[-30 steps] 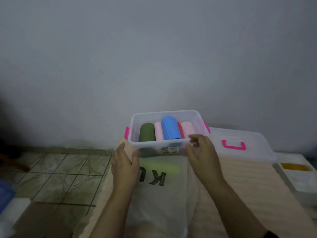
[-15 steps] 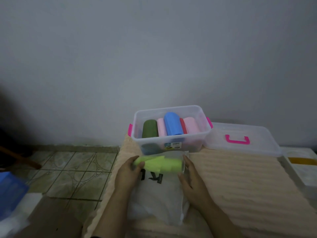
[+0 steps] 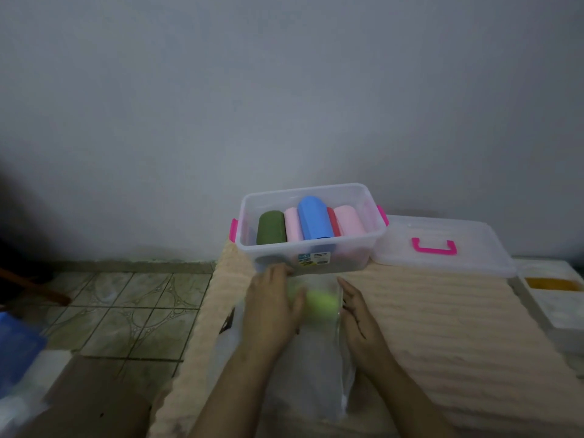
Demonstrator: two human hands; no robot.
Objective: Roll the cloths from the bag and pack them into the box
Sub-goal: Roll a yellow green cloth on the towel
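Lime-green cloth (image 3: 320, 303): half a second ago above translucent plastic bag (image 3: 309, 358), now blurred between flattened left hand (image 3: 271, 306) and open right hand (image 3: 358, 311); grip indeterminate. Rolling likely begun; clear box (image 3: 311, 251) awaits.

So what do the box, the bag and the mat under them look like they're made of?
The box looks like clear, glossy hard plastic: the rolled cloths show through its walls. The bag seems thin, translucent plastic film, crinkled, with the green cloth showing through it. The mat looks like soft, ribbed beige fabric, though blur leaves that open.
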